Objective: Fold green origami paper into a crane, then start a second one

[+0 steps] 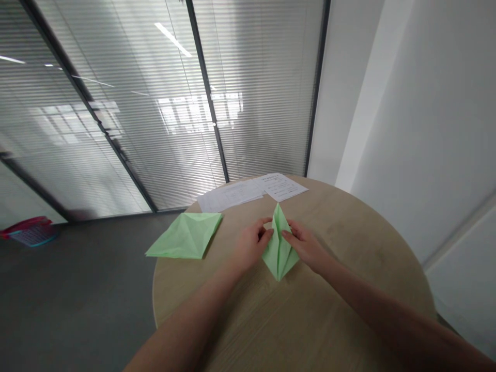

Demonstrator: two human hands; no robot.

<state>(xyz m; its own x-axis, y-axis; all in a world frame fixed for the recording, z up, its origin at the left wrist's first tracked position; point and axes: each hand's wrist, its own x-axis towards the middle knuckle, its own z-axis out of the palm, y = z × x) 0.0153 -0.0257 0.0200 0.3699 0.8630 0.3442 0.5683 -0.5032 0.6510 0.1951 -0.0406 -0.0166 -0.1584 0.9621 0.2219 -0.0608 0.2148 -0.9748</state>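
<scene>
Between my hands is a light green sheet of origami paper (278,258), folded into a long diamond with a slit down its middle. One point of the diamond faces away from me and the other toward me. My left hand (251,240) pinches its left edge, thumb on top near the centre fold. On the opposite edge my right hand (304,243) grips the paper the same way, thumb close to the slit. The fingertips behind the paper are partly hidden.
A second green sheet (189,237), creased and spread out, overhangs the left edge of the round wooden table (349,232). Printed white papers (232,195) lie along the far edge. Glass panels with blinds stand behind, a white wall at right. A red-rimmed basket (33,232) is on the floor.
</scene>
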